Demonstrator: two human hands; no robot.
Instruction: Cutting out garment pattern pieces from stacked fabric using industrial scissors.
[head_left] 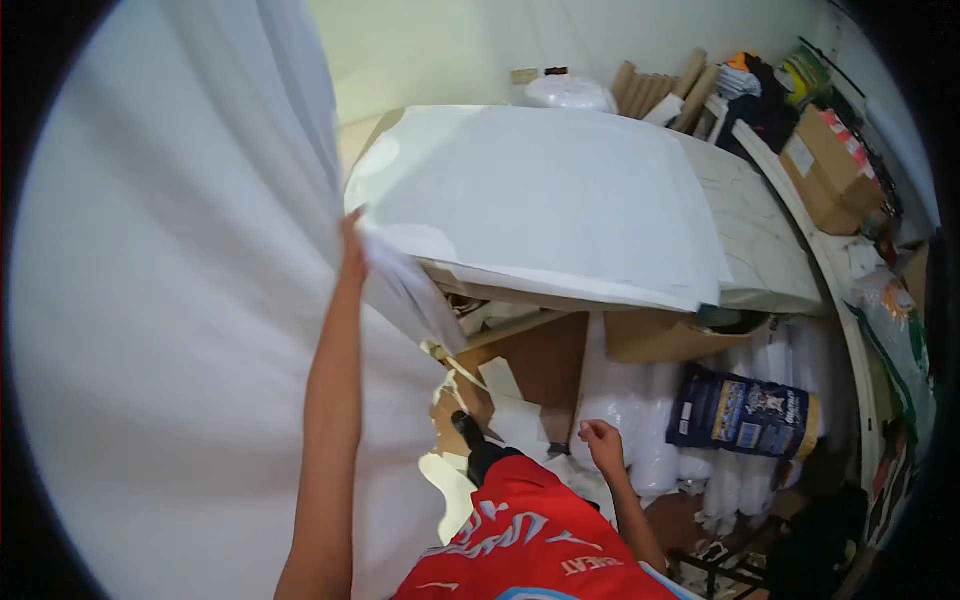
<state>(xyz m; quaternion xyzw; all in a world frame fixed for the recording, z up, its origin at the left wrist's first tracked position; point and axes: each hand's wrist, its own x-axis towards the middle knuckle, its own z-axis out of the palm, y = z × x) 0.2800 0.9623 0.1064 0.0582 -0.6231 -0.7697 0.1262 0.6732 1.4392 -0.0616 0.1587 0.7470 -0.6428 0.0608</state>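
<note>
My left hand (352, 245) grips the edge of a large white fabric (160, 330), which hangs over the whole left side and is blurred near my fingers. Just right of that hand lies a flat white sheet (540, 200) on a padded table, with rounded cut shapes along its left edge. My right hand (600, 435) is lower, beside my red shirt, its fingers curled in with nothing visible in them. It is nearest to white wrapped rolls (650, 420) under the table.
Cardboard tubes (650, 95) lean at the back wall beside a wrapped bundle (570, 92). A cardboard box (830, 170) and clutter line the right. Below the table are another box (660, 335) and a dark-blue package (740, 410); white scraps (515, 420) litter the floor by my foot.
</note>
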